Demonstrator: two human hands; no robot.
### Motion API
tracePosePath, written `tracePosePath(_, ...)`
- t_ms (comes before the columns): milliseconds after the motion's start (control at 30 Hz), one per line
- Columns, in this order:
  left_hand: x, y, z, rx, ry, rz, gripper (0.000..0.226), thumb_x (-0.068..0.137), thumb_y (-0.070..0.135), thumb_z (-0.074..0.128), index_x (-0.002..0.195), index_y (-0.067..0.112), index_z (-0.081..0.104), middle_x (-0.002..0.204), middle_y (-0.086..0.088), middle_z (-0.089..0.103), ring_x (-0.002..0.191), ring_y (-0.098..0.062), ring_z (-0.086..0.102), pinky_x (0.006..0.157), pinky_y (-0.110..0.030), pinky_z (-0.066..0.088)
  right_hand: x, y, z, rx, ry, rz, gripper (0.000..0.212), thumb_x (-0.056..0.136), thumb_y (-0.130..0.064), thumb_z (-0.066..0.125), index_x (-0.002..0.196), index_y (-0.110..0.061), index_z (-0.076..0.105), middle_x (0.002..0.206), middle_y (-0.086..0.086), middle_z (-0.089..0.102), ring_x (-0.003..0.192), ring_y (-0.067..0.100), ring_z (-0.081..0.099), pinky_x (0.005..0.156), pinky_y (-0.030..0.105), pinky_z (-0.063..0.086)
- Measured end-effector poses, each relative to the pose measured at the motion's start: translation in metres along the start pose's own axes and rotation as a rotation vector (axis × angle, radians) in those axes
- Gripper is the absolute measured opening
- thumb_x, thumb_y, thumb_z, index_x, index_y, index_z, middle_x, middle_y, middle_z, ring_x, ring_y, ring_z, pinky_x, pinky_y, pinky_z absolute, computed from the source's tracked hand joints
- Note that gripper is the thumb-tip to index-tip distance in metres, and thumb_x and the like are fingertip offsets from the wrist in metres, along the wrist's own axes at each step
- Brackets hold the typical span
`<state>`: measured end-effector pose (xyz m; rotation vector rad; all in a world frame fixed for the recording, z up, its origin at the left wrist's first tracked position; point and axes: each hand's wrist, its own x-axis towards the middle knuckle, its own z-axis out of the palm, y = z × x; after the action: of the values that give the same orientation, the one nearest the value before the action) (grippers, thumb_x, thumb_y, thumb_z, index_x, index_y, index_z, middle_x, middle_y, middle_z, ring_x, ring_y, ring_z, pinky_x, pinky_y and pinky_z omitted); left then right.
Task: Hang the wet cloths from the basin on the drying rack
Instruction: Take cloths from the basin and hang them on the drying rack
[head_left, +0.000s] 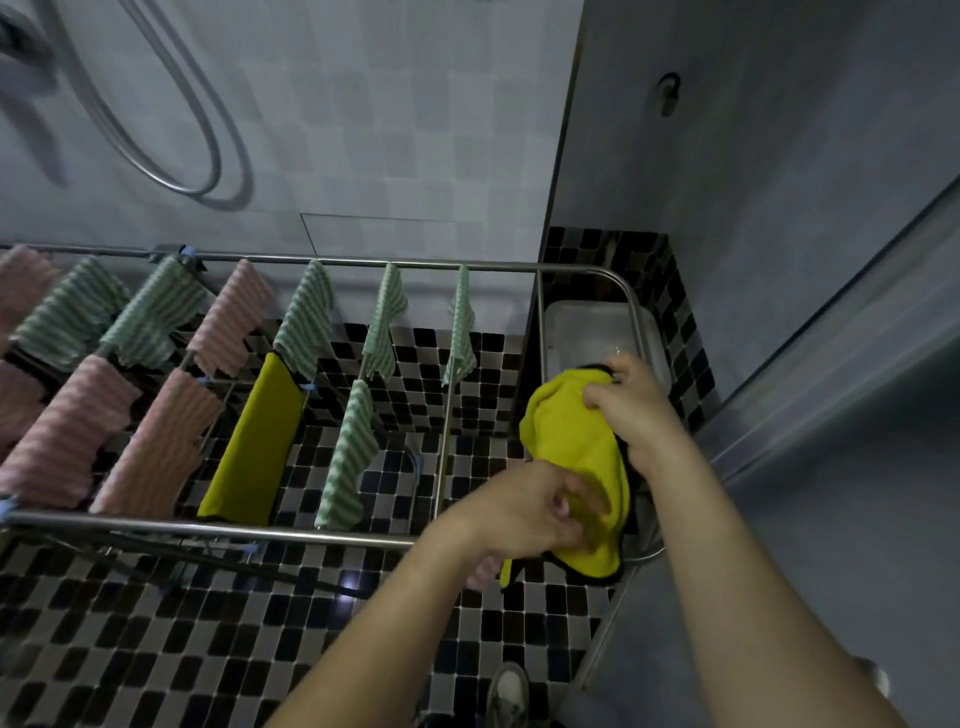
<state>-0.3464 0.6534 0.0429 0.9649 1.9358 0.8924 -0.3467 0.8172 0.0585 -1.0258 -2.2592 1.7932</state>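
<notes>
Between the fingers of both hands, over the right end of the drying rack (208, 527), hangs a yellow cloth (576, 447) with dark trim. The right hand (631, 410) has its fingers curled round the bunched upper edge. The left hand (530, 512) pinches the lower part, its fingers blurred. Just beyond the right fingers sits the clear basin (592, 307). Left of the left fingers, pink striped cloths (57, 431), green striped cloths (348, 452) and a second yellow cloth (254, 441) hang on the rails.

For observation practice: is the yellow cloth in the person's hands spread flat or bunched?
Bunched. The yellow cloth sags in rumpled folds between the left hand and right hand.
</notes>
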Motion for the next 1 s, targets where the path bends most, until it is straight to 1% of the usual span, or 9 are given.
tracePosePath(167, 0.034, -0.013, -0.02, -0.026, 0.575, -0.125, 0.018, 0.091, 0.019, 0.06, 0.102, 0.024, 0.073, 0.089, 0.001, 0.073, 0.079, -0.016, 0.066, 0.073, -0.03, 0.054, -0.001, 0.017, -0.021, -0.097, -0.032, 0.009, 0.033, 0.081, 0.006, 0.052, 0.105, -0.017, 0.055, 0.095, 0.002, 0.057, 0.077, 0.016, 0.055, 0.062, 0.028, 0.044)
tracePosePath(233, 0.05, -0.02, -0.036, 0.009, 0.677, -0.2, 0.024, 0.094, 0.02, 0.056, 0.114, 0.025, 0.068, 0.097, -0.002, 0.073, 0.086, -0.021, 0.067, 0.073, -0.028, 0.05, -0.003, 0.019, -0.023, -0.11, -0.055, -0.013, 0.034, 0.082, 0.006, 0.052, 0.104, -0.02, 0.054, 0.098, 0.001, 0.058, 0.08, 0.017, 0.056, 0.064, 0.028, 0.045)
tracePosePath(333, 0.076, -0.03, -0.048, 0.097, 0.539, -0.211, 0.03, 0.096, 0.022, 0.054, 0.125, 0.024, 0.063, 0.117, -0.003, 0.068, 0.103, -0.022, 0.064, 0.084, -0.029, 0.049, -0.005, 0.022, -0.024, -0.014, -0.098, -0.002, 0.034, 0.082, 0.01, 0.052, 0.101, -0.018, 0.056, 0.099, 0.002, 0.059, 0.082, 0.017, 0.057, 0.065, 0.027, 0.046)
tracePosePath(433, 0.093, -0.035, -0.052, 0.134, 0.402, -0.191, 0.019, 0.093, 0.024, 0.061, 0.109, 0.021, 0.07, 0.109, -0.003, 0.07, 0.097, -0.019, 0.063, 0.082, -0.029, 0.049, -0.004, 0.024, -0.031, 0.134, -0.114, 0.02, 0.033, 0.08, 0.013, 0.053, 0.092, -0.017, 0.06, 0.097, 0.006, 0.059, 0.085, 0.019, 0.057, 0.069, 0.029, 0.046)
tracePosePath(567, 0.088, -0.037, -0.066, 0.133, 0.5, -0.155, 0.016, 0.095, 0.027, 0.057, 0.105, 0.018, 0.066, 0.099, -0.003, 0.068, 0.086, -0.016, 0.061, 0.072, -0.026, 0.048, -0.005, 0.026, -0.04, 0.27, -0.115, 0.115, 0.031, 0.079, 0.015, 0.052, 0.086, -0.013, 0.062, 0.086, 0.007, 0.06, 0.078, 0.019, 0.057, 0.066, 0.029, 0.045)
tracePosePath(700, 0.094, -0.016, -0.082, 0.301, 0.671, -0.016, 0.02, 0.094, 0.031, 0.059, 0.105, 0.016, 0.067, 0.099, -0.004, 0.069, 0.09, -0.018, 0.061, 0.072, -0.029, 0.048, -0.003, 0.032, -0.057, 0.044, 0.021, 0.075, 0.027, 0.083, 0.005, 0.057, 0.1, -0.015, 0.062, 0.098, 0.006, 0.06, 0.079, 0.013, 0.056, 0.065, 0.027, 0.046)
tracePosePath(867, 0.129, -0.006, -0.09, 0.377, 0.691, -0.068, 0.025, 0.092, 0.034, 0.06, 0.113, 0.021, 0.063, 0.104, -0.007, 0.068, 0.091, -0.026, 0.064, 0.074, -0.035, 0.053, 0.007, 0.042, -0.057, -0.412, 0.377, -0.118, 0.048, 0.082, -0.014, 0.068, 0.126, -0.023, 0.052, 0.12, 0.002, 0.055, 0.108, 0.025, 0.055, 0.09, 0.042, 0.051)
tracePosePath(933, 0.135, -0.013, -0.085, 0.387, 0.663, -0.151, 0.03, 0.092, 0.031, 0.06, 0.12, 0.023, 0.056, 0.111, -0.01, 0.064, 0.093, -0.03, 0.063, 0.076, -0.039, 0.054, 0.005, 0.046, -0.048, -0.501, 0.39, -0.147, 0.04, 0.083, -0.017, 0.068, 0.119, -0.026, 0.053, 0.119, 0.004, 0.057, 0.105, 0.021, 0.056, 0.085, 0.039, 0.053)
tracePosePath(1000, 0.126, -0.019, -0.076, 0.404, 0.639, -0.179, 0.02, 0.091, 0.024, 0.06, 0.111, 0.021, 0.059, 0.107, -0.008, 0.065, 0.091, -0.028, 0.063, 0.071, -0.036, 0.051, -0.004, 0.045, -0.04, -0.494, 0.215, -0.162, 0.015, 0.087, -0.019, 0.066, 0.099, -0.025, 0.059, 0.101, -0.002, 0.065, 0.088, 0.011, 0.061, 0.07, 0.024, 0.05)
